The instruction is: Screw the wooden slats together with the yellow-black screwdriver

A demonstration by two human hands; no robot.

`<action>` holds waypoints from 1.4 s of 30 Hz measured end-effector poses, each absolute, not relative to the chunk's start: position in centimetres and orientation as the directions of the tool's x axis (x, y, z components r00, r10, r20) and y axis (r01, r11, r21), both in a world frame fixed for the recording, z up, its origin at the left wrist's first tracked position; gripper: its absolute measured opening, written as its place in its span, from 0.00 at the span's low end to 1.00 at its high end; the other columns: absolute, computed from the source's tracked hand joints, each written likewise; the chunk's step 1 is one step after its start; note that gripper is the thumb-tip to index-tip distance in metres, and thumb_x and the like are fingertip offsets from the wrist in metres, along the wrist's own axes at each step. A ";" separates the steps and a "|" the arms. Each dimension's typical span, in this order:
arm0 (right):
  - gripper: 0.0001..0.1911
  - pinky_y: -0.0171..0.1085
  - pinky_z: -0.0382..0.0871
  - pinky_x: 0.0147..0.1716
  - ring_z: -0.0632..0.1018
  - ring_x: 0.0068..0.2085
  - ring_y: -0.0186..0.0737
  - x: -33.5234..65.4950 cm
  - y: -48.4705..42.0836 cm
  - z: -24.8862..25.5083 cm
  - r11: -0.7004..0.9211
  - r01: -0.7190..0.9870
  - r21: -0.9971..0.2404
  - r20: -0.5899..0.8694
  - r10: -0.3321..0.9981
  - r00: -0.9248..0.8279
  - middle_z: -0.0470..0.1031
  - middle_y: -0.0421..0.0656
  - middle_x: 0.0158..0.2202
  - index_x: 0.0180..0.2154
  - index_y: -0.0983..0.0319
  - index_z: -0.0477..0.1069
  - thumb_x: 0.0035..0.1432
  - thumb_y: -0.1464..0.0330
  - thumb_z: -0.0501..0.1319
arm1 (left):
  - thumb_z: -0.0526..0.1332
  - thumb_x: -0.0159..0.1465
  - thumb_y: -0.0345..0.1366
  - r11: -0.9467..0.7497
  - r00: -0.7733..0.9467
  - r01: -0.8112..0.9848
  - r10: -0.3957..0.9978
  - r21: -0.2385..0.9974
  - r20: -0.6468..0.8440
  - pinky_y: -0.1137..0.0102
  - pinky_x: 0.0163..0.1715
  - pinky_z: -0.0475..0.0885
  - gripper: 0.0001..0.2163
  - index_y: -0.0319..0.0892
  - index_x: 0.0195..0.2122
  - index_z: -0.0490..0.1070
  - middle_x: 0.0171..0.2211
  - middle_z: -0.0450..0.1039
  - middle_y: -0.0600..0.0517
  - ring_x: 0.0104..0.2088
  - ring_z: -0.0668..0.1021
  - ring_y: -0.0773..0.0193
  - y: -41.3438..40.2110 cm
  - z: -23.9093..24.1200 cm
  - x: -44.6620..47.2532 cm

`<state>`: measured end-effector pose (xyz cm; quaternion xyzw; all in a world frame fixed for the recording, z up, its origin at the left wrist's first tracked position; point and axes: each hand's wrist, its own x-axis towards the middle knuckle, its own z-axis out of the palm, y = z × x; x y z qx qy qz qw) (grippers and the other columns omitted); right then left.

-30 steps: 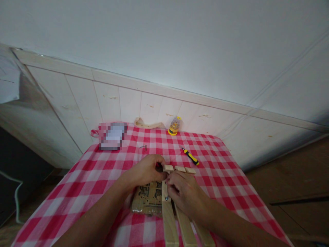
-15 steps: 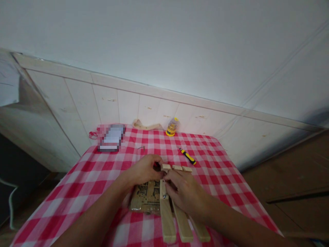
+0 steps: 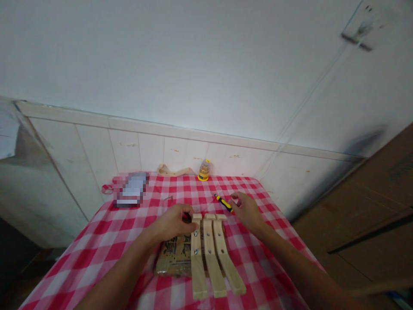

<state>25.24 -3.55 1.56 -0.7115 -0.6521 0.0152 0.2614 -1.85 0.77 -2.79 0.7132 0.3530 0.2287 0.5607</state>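
Observation:
Three curved wooden pieces lie side by side at the front of the table, each with a short block at its far end. My left hand (image 3: 174, 221) pinches the left wooden piece (image 3: 199, 277) near its top, thumb on its face by a screw. Metal screws show in the left piece and the middle piece (image 3: 215, 273); the right piece (image 3: 231, 269) has a dark lower hole. Beneath their upper parts is a plastic-wrapped brown package (image 3: 174, 258). My right hand (image 3: 248, 210) is open, its fingers parted close by the handle of a yellow-and-black screwdriver (image 3: 223, 203).
A red-and-white checked cloth (image 3: 106, 241) covers the table. Towards the back are a phone (image 3: 131, 190), a small bent metal key (image 3: 169, 199), a yellow-based clear bottle (image 3: 204, 171) and another curved wooden piece (image 3: 174, 172) against the panelled wall (image 3: 180, 150).
My right hand has left the wooden pieces and moved right and away to the screwdriver. The left hand stays on the left piece. The view has tilted up and turned right.

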 end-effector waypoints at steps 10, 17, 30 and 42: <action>0.05 0.34 0.62 0.27 0.76 0.27 0.40 24.9 -3.3 0.2 -0.009 0.872 -0.489 0.340 0.919 0.200 0.79 0.43 0.25 0.28 0.64 0.77 0.54 0.74 0.63 | 0.68 0.51 0.40 -0.149 0.638 0.233 0.769 0.961 -0.036 0.73 0.28 0.66 0.11 0.38 0.30 0.72 0.26 0.74 0.55 0.26 0.74 0.67 0.7 -2.4 -1.5; 0.13 0.40 0.72 0.32 0.79 0.33 0.44 22.9 -2.9 4.9 0.198 0.770 -0.606 0.550 0.804 0.227 0.81 0.47 0.33 0.40 0.64 0.77 0.61 0.62 0.61 | 0.68 0.49 0.40 -0.162 0.618 0.257 0.785 0.953 -0.033 0.74 0.26 0.62 0.10 0.40 0.28 0.72 0.24 0.72 0.57 0.26 0.72 0.68 0.8 -2.5 -1.3; 0.17 0.34 0.77 0.26 0.78 0.27 0.36 15.7 -5.2 3.4 0.520 0.150 -0.841 0.540 0.825 0.163 0.75 0.39 0.33 0.51 0.58 0.68 0.64 0.59 0.64 | 0.66 0.53 0.37 -0.186 0.643 0.292 0.764 0.938 -0.048 0.74 0.26 0.62 0.10 0.37 0.35 0.73 0.25 0.69 0.58 0.26 0.69 0.69 0.1 -1.2 -1.7; 0.19 0.37 0.79 0.26 0.84 0.30 0.43 17.0 -6.2 0.3 0.663 0.620 -0.420 0.879 0.466 0.097 0.82 0.44 0.33 0.49 0.58 0.70 0.60 0.58 0.70 | 0.69 0.50 0.46 -0.350 0.440 0.638 0.897 0.686 0.049 0.71 0.27 0.59 0.15 0.41 0.27 0.67 0.26 0.70 0.55 0.28 0.70 0.65 -0.4 -0.6 -2.1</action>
